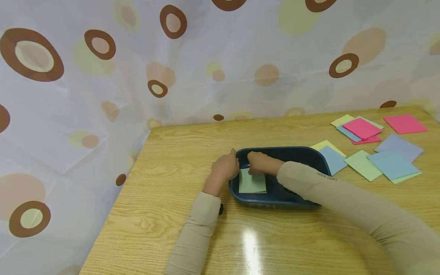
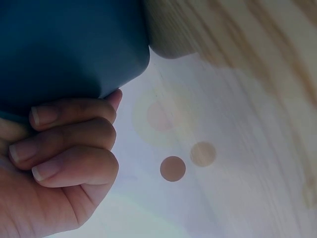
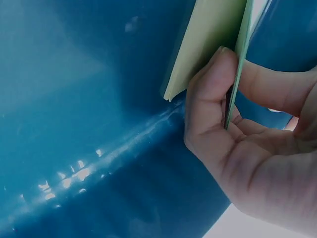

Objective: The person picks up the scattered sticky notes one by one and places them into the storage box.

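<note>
A dark blue plastic basin [image 1: 292, 193] stands on the table. My left hand [image 1: 225, 168] holds its left rim; in the left wrist view the curled fingers [image 2: 81, 166] lie against the basin's outer wall. My right hand [image 1: 262, 163] reaches into the basin at its left end. Between thumb and fingers it pinches a thin light green paper square [image 3: 242, 54], seen edge-on in the right wrist view. Beside that sheet, more pale green paper squares [image 3: 200, 49] stand inside the basin. The head view shows the light green squares [image 1: 252, 184] against the left end, below my right hand.
Right of the basin lie loose paper squares: blue ones [image 1: 393, 164], a green one [image 1: 362, 165], a lilac one [image 1: 400, 147] and a pink one [image 1: 405, 124]. An overlapping pile [image 1: 361, 128] sits farther back. A patterned curtain [image 1: 213, 49] hangs behind the wooden table [image 1: 154, 214].
</note>
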Available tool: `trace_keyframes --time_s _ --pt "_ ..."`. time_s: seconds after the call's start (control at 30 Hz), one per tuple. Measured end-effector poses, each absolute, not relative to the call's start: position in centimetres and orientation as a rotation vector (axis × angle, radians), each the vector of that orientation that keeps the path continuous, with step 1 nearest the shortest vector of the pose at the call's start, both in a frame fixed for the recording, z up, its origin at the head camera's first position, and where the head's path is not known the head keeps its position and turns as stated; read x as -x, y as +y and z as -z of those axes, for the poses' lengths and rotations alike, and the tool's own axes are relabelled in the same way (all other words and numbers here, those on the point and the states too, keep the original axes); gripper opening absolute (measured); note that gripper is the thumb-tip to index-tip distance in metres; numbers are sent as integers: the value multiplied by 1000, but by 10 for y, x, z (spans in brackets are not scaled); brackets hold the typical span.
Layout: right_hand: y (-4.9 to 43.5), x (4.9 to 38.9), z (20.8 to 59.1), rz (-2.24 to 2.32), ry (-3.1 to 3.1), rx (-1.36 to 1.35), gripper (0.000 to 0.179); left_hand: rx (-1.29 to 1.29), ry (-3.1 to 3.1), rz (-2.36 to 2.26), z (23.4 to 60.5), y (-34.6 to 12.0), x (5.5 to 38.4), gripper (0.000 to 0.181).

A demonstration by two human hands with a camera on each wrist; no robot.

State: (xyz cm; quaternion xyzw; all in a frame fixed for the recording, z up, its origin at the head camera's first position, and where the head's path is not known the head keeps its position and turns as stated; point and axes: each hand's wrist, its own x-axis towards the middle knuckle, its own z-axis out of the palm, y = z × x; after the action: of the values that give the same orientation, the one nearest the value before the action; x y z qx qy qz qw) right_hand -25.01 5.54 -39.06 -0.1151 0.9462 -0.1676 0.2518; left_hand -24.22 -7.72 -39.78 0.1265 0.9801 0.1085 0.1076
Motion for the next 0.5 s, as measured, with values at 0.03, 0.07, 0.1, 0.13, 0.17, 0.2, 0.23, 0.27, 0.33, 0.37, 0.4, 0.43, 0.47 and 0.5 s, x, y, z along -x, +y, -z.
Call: trace_keyframes --time_s 0.03,0.07,0.1,0.13,0.17,0.2,0.23,0.27,0.33,0.37,0.4,0.43,0.47,0.5 --pt "55 250 391 452 2580 322 28 -372 2884 -321 398 -77 242 46" --pt "55 250 392 446 2589 334 28 -372 2884 -320 397 -77 242 45" --pt "55 249 392 438 2598 343 28 -371 2882 -321 397 -77 242 46" --pt "54 249 393 431 2605 354 28 -373 2881 -321 397 -77 243 46" --pt "54 249 394 421 2611 365 27 -374 2879 -319 397 -77 243 46" --pt "53 249 394 415 2616 371 27 -375 2878 -315 397 -77 243 46" --pt "53 248 394 408 2618 375 27 -377 2878 -311 397 -77 243 46" --pt "53 248 394 401 2620 376 26 -377 2878 -308 397 -77 243 46" --pt "52 247 394 400 2619 378 24 -377 2877 -310 398 -77 243 46" --pt "52 246 393 400 2619 377 22 -377 2878 -309 398 -77 243 46" --pt "52 246 393 402 2620 378 20 -376 2878 -309 398 -77 243 46" --pt "52 245 393 402 2621 381 18 -376 2878 -312 398 -77 243 46" --pt "52 245 393 405 2623 384 16 -376 2878 -314 398 -77 243 46" --pt "52 244 393 407 2626 387 15 -376 2878 -316 398 -77 243 46"
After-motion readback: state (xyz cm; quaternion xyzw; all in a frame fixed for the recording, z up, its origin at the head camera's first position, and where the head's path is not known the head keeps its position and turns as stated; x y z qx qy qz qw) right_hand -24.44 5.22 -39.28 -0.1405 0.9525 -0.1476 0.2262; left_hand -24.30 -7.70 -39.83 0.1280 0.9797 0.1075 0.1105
